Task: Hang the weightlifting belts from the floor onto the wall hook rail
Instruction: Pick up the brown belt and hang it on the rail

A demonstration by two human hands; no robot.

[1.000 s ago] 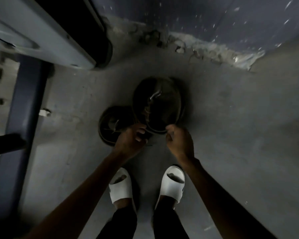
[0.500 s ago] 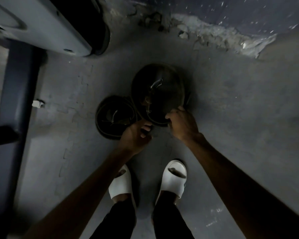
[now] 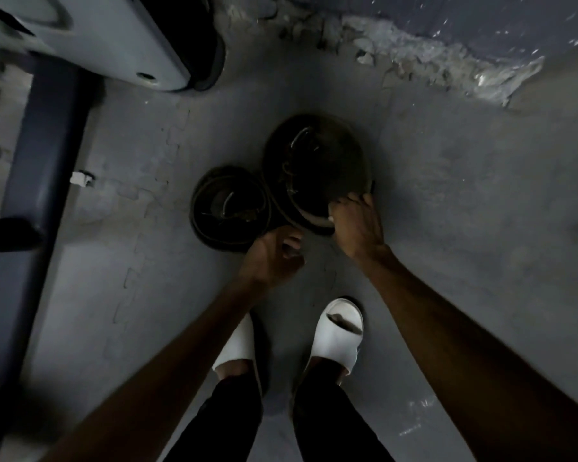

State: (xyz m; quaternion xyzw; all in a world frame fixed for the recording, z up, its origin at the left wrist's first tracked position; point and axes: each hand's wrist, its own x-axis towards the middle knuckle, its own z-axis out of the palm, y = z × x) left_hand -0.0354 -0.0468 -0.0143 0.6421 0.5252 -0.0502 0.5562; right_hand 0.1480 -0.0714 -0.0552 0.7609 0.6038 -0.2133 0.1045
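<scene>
Right hand [image 3: 354,225]: fingers curled over the near rim of the larger belt [image 3: 314,168], thumb on the inner side, gripping the rim. Left hand [image 3: 271,255]: fingers loosely curled, placed at the near edge of the smaller belt [image 3: 229,208]; whether it grips or only touches that belt cannot be told in the dim light. Both belts are rolled into dark coils and lie on the floor [image 3: 464,261], side by side and touching, the larger one further from the person and to the right; a pale metal buckle shows inside each coil. The person stands just behind them in white slides [image 3: 337,335] and dark trousers, both forearms reaching down. The floor is grey, with jigsaw-edged mat seams to the left. Beyond the belts, crumbled plaster [image 3: 447,61] runs along the base of a dark blue wall [image 3: 481,21]. At left, a dark frame bar [image 3: 37,195] runs along the floor under a pale moulded machine part [image 3: 114,38], with a small white object [image 3: 80,178] beside the bar
</scene>
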